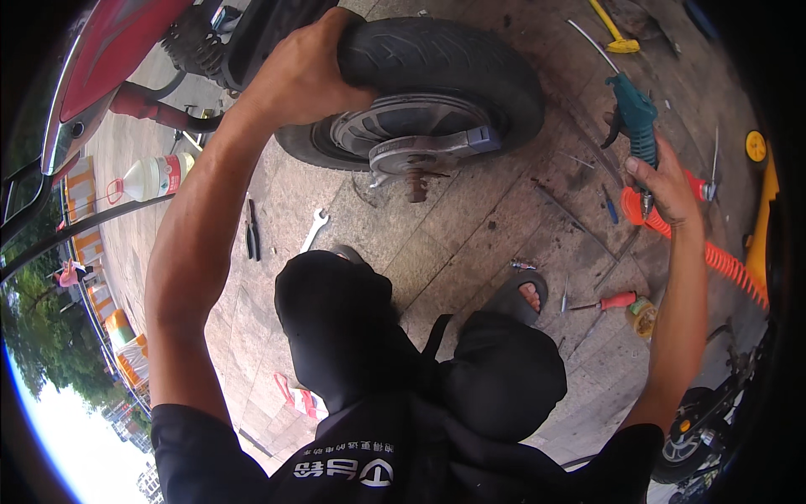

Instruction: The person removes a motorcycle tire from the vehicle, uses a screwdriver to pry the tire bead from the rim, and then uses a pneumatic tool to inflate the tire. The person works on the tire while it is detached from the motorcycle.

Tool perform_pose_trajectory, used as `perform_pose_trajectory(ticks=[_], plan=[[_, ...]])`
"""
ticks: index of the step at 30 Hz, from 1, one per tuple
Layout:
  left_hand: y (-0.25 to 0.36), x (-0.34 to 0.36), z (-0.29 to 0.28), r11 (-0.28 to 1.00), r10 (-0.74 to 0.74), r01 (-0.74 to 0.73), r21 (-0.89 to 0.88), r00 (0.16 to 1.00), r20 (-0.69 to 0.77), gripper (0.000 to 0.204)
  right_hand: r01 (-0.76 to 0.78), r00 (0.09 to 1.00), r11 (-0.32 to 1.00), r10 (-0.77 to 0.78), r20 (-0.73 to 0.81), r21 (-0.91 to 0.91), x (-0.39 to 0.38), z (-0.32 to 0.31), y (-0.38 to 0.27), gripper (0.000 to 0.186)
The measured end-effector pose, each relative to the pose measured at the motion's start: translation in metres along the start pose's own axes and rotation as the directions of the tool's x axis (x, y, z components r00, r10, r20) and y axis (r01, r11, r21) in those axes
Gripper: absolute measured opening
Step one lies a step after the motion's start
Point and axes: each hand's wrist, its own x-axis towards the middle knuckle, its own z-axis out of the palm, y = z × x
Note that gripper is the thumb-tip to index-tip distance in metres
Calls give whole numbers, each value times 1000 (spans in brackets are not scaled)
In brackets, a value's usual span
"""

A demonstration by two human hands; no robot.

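My left hand [306, 80] grips the upper left of a black scooter tyre [445, 55], thumb on the near sidewall and fingers over the tread. The wheel stands upright, with a grey metal brake plate [420, 153] and a rusty axle end [416, 186] toward me. Out to the right, my right hand [669, 185] is closed round the handle of a teal air blow gun [636, 113]. Its thin silver nozzle points up and left, away from the tyre. An orange coiled air hose [735, 270] hangs below that hand.
Pliers [250, 231] and a wrench [316, 228] lie left of my knees. At right are a red-handled screwdriver [617, 301], a small jar [642, 317] and a yellow hammer [623, 44]. A red scooter body [109, 50] and a clear jug [155, 178] stand left.
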Motion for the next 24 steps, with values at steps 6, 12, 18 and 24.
perform_pose_trajectory(ticks=[6,12,18,24], plan=[[2,-8,-7,996,-5,22,-85,982,191,70,54,979,998,-57,194,19,56,51,-52,71],[17,-9,-13,988,-117,138,-72,961,250,56,155,953,981,-118,277,-113,86,84,-67,91],[35,-28,-6,999,21,-20,-46,999,28,65,321,946,928,-302,123,-191,73,92,-59,89],[26,-13,-10,992,113,-120,40,984,139,74,245,948,899,-144,284,-362,67,83,-87,86]])
